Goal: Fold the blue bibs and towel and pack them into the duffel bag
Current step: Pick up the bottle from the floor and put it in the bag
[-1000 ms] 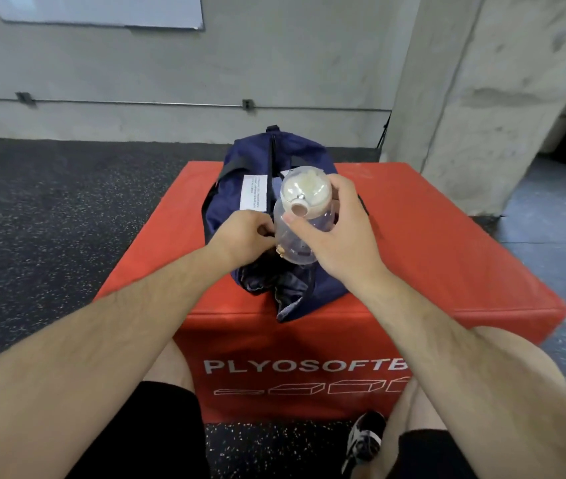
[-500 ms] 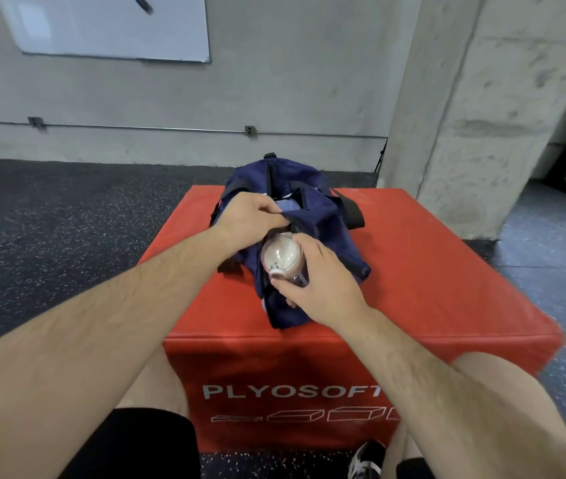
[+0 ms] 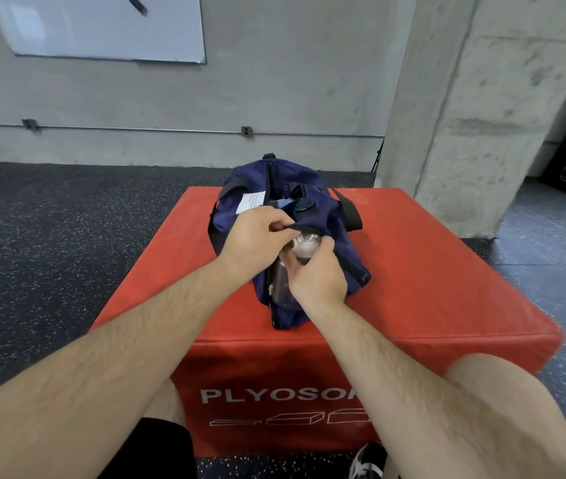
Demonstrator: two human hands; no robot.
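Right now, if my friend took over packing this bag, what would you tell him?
Left hand pinches the open edge of the duffel bag.
Right hand grips a clear bottle, partly inside the opening.
The bag lies on the red box.
Pale blue cloth shows inside, so the folded things are probably already packed.
Still to do: seat the bottle, let go, zip up.
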